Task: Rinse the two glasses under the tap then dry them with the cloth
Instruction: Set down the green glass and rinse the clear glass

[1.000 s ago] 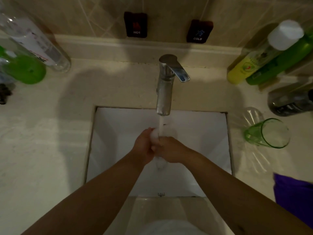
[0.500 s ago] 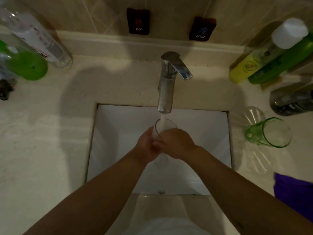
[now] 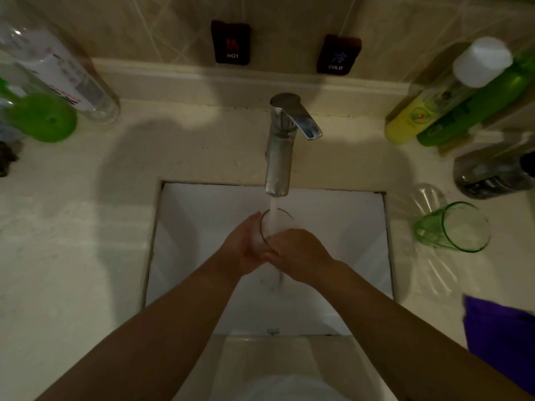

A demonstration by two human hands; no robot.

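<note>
- Clear glass (image 3: 276,224) sits under the running tap (image 3: 279,157), over the sink (image 3: 202,215), gripped between left hand (image 3: 241,251) and right hand (image 3: 299,254).
- Green glass (image 3: 454,227) lies on its side on the bench (image 3: 72,241), right of the sink, near the purple cloth (image 3: 500,337).

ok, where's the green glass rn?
Head view, right side: green glass stands on the counter beside the sink, below the dark bottle.
</note>
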